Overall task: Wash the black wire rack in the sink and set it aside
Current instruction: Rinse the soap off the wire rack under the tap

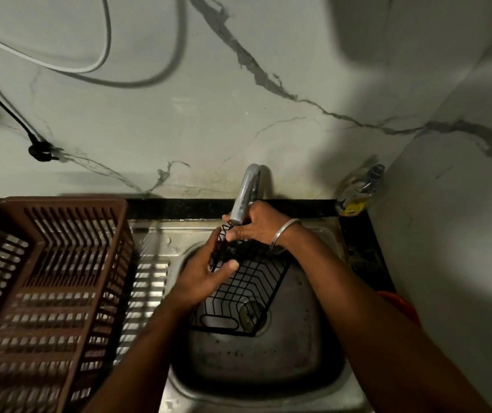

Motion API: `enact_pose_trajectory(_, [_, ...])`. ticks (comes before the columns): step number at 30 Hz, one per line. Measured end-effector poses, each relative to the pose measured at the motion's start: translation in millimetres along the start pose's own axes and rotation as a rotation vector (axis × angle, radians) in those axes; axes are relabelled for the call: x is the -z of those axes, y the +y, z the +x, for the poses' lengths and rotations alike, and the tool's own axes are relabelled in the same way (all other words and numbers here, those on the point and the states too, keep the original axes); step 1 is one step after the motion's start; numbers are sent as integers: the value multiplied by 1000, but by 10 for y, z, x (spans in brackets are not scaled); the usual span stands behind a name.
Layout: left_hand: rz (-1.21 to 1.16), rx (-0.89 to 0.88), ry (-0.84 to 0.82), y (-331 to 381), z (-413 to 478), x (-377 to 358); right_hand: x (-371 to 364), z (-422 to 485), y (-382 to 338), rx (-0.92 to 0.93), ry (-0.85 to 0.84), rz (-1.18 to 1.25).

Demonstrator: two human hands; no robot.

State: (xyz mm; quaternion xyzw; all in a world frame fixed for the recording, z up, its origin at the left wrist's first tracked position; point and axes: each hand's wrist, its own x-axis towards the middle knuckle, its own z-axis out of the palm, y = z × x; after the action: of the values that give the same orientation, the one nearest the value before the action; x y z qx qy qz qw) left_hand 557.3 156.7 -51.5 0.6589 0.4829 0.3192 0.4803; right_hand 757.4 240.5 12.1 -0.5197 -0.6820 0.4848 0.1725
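Observation:
The black wire rack [250, 290] tilts inside the steel sink [307, 347], its far end raised under the tap spout [243, 201] and its near end low by the drain. My left hand [206, 278] holds the rack's left edge, thumb across the wires. At the rack's far end my right hand [256, 226], a metal bangle on its wrist, grips the top wires just below the spout. Dark wet clumps cling to the wires between both hands. Whether water runs is unclear.
A brown slatted plastic dish basket [45, 293] sits on the steel drainboard left of the sink. A dish soap bottle [361, 192] stands in the back right corner. A red object [402, 305] shows at the right counter edge. Cables hang on the marble wall.

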Motion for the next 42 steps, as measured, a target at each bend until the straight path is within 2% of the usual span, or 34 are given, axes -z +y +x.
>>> enact_pose_trajectory(2, [18,43,50,-25,5,-46,-2,19,30,-25,53,-47])
enact_pose_trajectory(3, [23,70,94,-49,25,-82,-30,20,53,-43,136,-128])
enact_pose_trajectory(4, [15,120,118,-13,37,-121,-78,7,75,-47,263,-227])
enact_pose_trajectory(6, [-37,276,163,44,50,-190,-251,-88,139,69,626,-361])
enact_pose_trajectory(7, [-82,354,187,56,50,-208,-395,-151,203,151,767,-373])
enact_pose_trajectory(8, [-135,409,209,101,38,-225,-569,-227,261,189,835,-337])
enact_pose_trajectory(9, [-204,446,234,133,33,-241,-761,-297,319,181,820,-262])
enact_pose_trajectory(11, [-361,459,265,253,10,-289,-1145,-363,449,124,604,-172])
enact_pose_trajectory(13, [-466,415,295,367,10,-344,-1364,-361,597,120,409,-360])
enact_pose_trajectory(14, [-472,382,300,426,10,-353,-1386,-313,660,120,385,-472])
enact_pose_trajectory(16, [-437,344,296,509,0,-338,-1356,-251,659,82,452,-549])
enact_pose_trajectory(18, [-395,336,287,546,26,-309,-1361,-222,547,-90,581,-483])
enact_pose_trajectory(20, [-408,345,317,542,32,-295,-1396,-155,410,-231,610,-428])
enact_pose_trajectory(21, [-443,348,330,537,18,-281,-1397,-136,385,-201,558,-444])
enact_pose_trajectory(24, [-494,355,336,474,-52,-259,-1308,-149,569,96,376,-569])
enact_pose_trajectory(25, [-490,354,341,467,-80,-261,-1281,-163,615,92,366,-610])
enact_pose_trajectory(28, [-484,343,344,535,-87,-285,-1374,-202,583,-58,372,-641])
enact_pose_trajectory(31, [-520,395,342,505,-109,-311,-1365,-237,635,25,331,-610])
enact_pose_trajectory(35, [-494,380,342,524,-123,-375,-1437,-260,592,-242,435,-577])
enact_pose_trajectory(37, [-541,386,368,530,-130,-392,-1448,-272,580,-119,344,-595])
enact_pose_trajectory(38, [-558,399,384,516,-142,-391,-1405,-281,619,-66,331,-611])
enact_pose_trajectory(39, [-561,414,389,493,-154,-394,-1373,-268,679,-87,376,-593])
enact_pose_trajectory(41, [-535,428,380,459,-159,-415,-1341,-235,688,-306,522,-502])
enact_pose_trajectory(42, [-539,422,385,476,-158,-442,-1368,-210,638,-365,535,-500])
